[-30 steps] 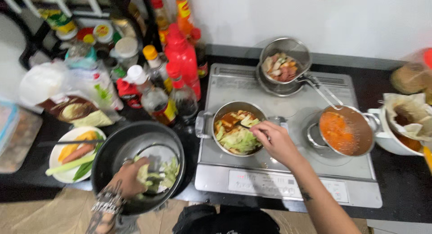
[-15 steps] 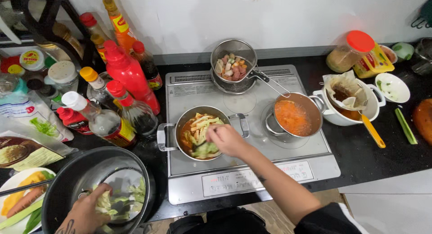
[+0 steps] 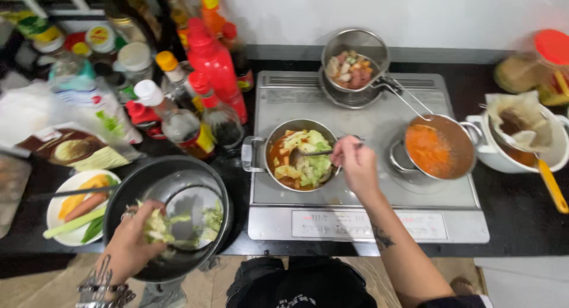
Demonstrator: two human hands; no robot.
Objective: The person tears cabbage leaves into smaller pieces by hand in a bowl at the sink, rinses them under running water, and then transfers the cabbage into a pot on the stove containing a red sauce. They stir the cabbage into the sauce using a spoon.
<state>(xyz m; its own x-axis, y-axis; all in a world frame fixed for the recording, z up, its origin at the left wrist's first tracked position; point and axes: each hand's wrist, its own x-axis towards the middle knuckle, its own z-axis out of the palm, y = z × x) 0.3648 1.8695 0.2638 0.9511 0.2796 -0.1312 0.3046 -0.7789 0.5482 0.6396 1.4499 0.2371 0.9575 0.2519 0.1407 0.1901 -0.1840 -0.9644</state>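
Scene: We look down on a black desk (image 3: pixel 521 225) with a silver cooktop (image 3: pixel 367 183) in the middle, two hands at work.
Left hand: Our left hand (image 3: pixel 133 243) is inside a dark bowl (image 3: pixel 118 195) at lower left, fingers closed around a clump of cabbage (image 3: pixel 157 227).
Right hand: Our right hand (image 3: pixel 355 161) is over the cooktop, closed around the thin handle of a spoon (image 3: pixel 311 154) whose end dips into the pot (image 3: pixel 299 155).
Cabbage, handling: We judge it light, soft and limp, probably damp, so loose pieces could slip out; a cupped handful from below should hold best.
Cabbage, look: Pale green and cream, torn in ragged leaves; more scraps cling to the bowl's shiny inside, and more lies in the pot on red broth.
Pot, handling: Metal with two small side handles; it looks heavy when full and likely hot, so take it by the handles.
Nearby: A pan (image 3: pixel 438 149) of orange sauce sits right of the pot, a strainer (image 3: pixel 354 60) of chopped pieces behind, bottles (image 3: pixel 213 71) at left, a plate (image 3: pixel 59 208) with carrot beside the bowl.
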